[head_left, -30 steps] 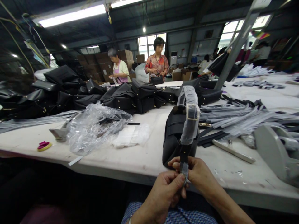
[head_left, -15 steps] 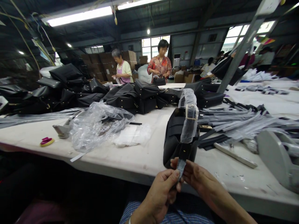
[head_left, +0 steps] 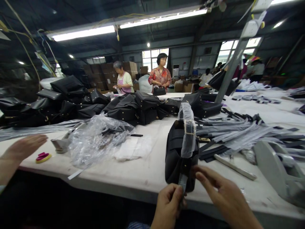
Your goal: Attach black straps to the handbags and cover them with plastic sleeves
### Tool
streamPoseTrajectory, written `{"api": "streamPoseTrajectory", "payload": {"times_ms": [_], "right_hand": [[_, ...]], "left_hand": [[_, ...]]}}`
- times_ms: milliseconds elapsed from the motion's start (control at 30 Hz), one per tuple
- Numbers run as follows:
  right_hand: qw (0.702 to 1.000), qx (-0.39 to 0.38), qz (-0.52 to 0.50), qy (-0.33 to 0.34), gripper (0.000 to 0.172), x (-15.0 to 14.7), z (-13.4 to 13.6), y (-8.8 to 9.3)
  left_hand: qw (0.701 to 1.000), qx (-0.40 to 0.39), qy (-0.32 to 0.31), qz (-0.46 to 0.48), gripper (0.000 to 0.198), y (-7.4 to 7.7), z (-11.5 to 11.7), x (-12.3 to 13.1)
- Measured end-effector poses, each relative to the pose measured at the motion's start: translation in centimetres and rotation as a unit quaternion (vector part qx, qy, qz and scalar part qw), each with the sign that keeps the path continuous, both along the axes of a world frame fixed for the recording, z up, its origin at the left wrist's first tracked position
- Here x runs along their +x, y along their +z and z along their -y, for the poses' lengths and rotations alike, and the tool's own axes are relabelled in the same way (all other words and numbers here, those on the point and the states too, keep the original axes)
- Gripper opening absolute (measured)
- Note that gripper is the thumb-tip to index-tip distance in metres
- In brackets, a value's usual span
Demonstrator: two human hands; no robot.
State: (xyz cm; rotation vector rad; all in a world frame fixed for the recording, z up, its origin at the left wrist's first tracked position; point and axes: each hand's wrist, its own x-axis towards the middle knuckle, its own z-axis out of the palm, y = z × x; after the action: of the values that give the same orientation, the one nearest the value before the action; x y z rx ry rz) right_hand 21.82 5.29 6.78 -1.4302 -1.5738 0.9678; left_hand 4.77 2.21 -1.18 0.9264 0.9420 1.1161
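A black handbag (head_left: 175,152) stands on the white table (head_left: 147,171) close to its front edge. Its handle (head_left: 188,133) is wrapped in clear plastic and hangs down over the front. My left hand (head_left: 169,202) is closed, pinching the lower end of the wrapped strap (head_left: 183,182) below the bag. My right hand (head_left: 220,194) is just to the right of it, fingers stretched apart and holding nothing, fingertips near the bag's lower corner.
Another person's hand (head_left: 23,148) reaches in at the left beside a pink tape roll (head_left: 43,156). Crumpled clear plastic (head_left: 97,136) lies centre-left. Black bags (head_left: 133,105) are piled at the back, wrapped straps (head_left: 240,132) and a grey stand (head_left: 276,165) at the right. Two people stand behind.
My right hand has let go of the strap end and opened; my left hand still pinches it. Another person's hand has come in at the left. The view has tilted up slightly.
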Motion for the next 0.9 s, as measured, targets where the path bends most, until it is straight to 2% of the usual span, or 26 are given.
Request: {"api": "streamPoseTrajectory", "payload": {"times_ms": [33,67,133,200,333,367,433,500,567,633,700,733,800,900], "right_hand": [[0.998,0.035,0.005,-0.050,0.053,0.5,-0.7,1.4],[0.995,0.063,-0.015,-0.071,0.056,0.6,-1.6,2.9],[0.992,0.080,-0.097,-0.032,0.059,0.1,-3.8,6.5],[0.981,0.030,-0.190,0.037,0.051,-1.1,-6.0,10.3],[0.938,-0.103,-0.318,0.095,0.034,-3.0,-9.2,16.6],[0.939,-0.104,-0.310,0.104,0.032,-3.2,-9.8,17.9],[0.962,-0.065,-0.246,0.099,0.032,-2.8,-11.0,20.0],[0.983,-0.014,-0.169,0.073,0.034,-1.9,-12.3,21.7],[0.995,0.020,-0.091,0.034,0.037,-0.8,-13.7,23.3],[0.998,0.055,0.007,0.004,0.040,0.4,-14.9,24.4],[0.988,0.108,0.110,-0.002,0.047,1.2,-15.8,25.0],[0.980,0.131,0.147,0.010,0.051,1.5,-16.2,25.0],[0.966,0.158,0.199,0.053,0.056,1.6,-17.1,24.5],[0.948,0.162,0.245,0.124,0.049,1.1,-18.4,22.6]], "left_hand": [[1.000,0.018,0.008,-0.020,0.061,-0.4,-0.1,0.3],[0.998,0.039,0.007,-0.040,0.060,-0.7,-0.1,0.7],[0.994,0.081,-0.009,-0.075,0.056,-1.0,-0.1,1.2],[0.983,0.124,-0.034,-0.133,0.046,-0.8,-0.2,1.4],[0.935,0.218,-0.041,-0.277,0.032,0.6,-1.1,0.0],[0.935,0.226,-0.040,-0.270,0.034,1.1,-1.5,-0.7],[0.956,0.212,-0.019,-0.202,0.041,2.4,-2.2,-2.3],[0.969,0.193,0.056,-0.145,0.042,3.7,-2.9,-4.2],[0.953,0.199,0.165,-0.159,0.035,4.7,-3.5,-6.0],[0.915,0.227,0.258,-0.211,0.026,5.1,-4.1,-7.5],[0.881,0.257,0.302,-0.258,0.030,4.8,-4.5,-8.2],[0.873,0.265,0.305,-0.275,0.036,4.4,-4.5,-8.3],[0.878,0.258,0.281,-0.289,0.045,3.4,-4.3,-7.8],[0.924,0.203,0.194,-0.260,0.045,2.0,-3.5,-6.1]]}}
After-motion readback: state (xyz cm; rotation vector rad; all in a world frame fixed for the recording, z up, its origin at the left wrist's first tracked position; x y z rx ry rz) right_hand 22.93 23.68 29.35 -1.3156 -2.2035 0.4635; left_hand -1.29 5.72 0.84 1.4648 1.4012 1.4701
